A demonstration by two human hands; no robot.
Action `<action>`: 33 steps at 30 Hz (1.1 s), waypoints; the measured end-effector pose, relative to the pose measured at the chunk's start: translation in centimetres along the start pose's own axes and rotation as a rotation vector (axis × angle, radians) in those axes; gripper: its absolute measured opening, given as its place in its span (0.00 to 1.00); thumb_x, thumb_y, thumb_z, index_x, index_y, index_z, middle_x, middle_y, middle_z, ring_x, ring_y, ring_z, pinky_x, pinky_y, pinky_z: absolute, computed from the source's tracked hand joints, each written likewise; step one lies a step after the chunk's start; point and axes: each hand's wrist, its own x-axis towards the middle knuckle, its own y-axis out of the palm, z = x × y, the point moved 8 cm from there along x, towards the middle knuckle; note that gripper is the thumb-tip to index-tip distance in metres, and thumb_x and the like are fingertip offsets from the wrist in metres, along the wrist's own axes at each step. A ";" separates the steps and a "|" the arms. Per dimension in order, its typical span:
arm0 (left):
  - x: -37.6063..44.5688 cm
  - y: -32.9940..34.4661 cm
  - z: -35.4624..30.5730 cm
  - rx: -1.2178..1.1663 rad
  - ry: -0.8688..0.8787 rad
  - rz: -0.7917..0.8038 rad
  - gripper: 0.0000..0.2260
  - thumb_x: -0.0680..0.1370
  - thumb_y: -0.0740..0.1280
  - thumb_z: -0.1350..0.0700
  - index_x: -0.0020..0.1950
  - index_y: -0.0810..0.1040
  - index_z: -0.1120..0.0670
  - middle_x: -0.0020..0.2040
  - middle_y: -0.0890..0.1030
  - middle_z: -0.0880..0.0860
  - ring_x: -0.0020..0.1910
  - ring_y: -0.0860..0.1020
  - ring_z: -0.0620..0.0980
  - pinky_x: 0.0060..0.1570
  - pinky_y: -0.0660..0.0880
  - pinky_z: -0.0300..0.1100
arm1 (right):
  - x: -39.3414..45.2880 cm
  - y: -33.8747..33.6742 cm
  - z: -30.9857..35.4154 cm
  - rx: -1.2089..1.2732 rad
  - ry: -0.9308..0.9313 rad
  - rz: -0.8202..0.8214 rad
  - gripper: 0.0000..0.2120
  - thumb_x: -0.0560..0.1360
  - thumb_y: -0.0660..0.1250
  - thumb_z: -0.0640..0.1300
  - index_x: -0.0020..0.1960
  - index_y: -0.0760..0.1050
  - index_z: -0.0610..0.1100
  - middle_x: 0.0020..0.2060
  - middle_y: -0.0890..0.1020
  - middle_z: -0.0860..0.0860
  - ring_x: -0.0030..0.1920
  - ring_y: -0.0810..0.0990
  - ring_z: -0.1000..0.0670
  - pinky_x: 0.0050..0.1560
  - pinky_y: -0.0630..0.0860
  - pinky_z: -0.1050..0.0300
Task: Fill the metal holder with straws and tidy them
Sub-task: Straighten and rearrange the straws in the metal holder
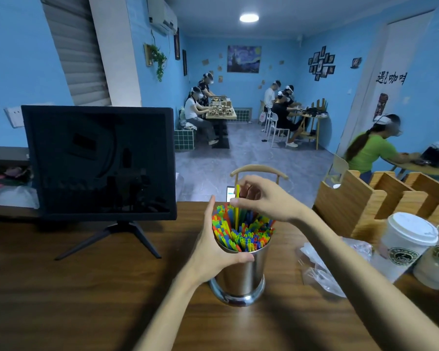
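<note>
Metal holder (241, 272): polished steel cylinder, flared ringed base, upright on dark wood-grain worktop (91, 300), centre, near me. Packed with thin plastic straws (249, 233), red, green, blue, yellow, tips uneven. My left hand (214, 245) wraps holder rim, thumb across front. My right hand (261, 198), just above bundle, pinches single yellow straw (237, 206), upright, lower end among the others. Dark monitor (99, 162) left; lidded paper cups (407, 243) right.

Red, green, blue, orange and yellow straws (243, 231) fill a shiny silver holder (241, 277) on brown wood-grain counter (86, 300).
</note>
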 end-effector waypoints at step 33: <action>1.5 -2.4 -3.4 0.285 0.060 -0.174 0.18 0.84 0.62 0.48 0.74 0.74 0.49 0.74 0.69 0.40 0.73 0.66 0.37 0.70 0.61 0.33 | -6.2 3.6 0.3 -0.121 0.082 -0.328 0.18 0.84 0.62 0.52 0.72 0.75 0.52 0.72 0.73 0.61 0.73 0.67 0.63 0.73 0.65 0.61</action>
